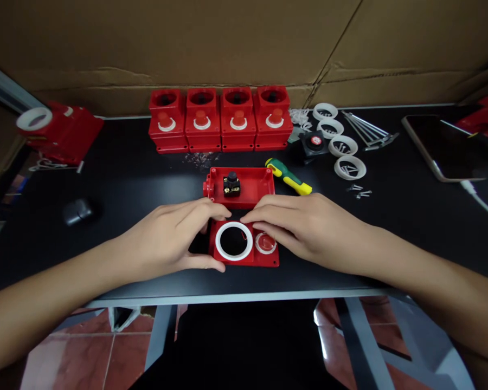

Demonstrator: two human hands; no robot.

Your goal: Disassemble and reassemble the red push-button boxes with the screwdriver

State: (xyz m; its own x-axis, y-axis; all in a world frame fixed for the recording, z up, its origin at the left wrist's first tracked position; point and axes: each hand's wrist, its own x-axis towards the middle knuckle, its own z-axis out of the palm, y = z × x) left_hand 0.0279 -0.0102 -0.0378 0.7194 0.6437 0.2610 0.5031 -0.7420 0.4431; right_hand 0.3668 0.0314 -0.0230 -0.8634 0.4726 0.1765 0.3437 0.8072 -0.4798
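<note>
A red cover (255,259) lies toward the near edge of the table (146,200).
The left hand (174,234) holds its left end — thumb at the near edge, fingers at the far one; the right hand (311,225) has its fingers at the far right part, though whether it grips I cannot tell. A white ring (234,258) sits on the cover; just beyond lies an open red box (254,187) — a black block (231,185) inside.
</note>
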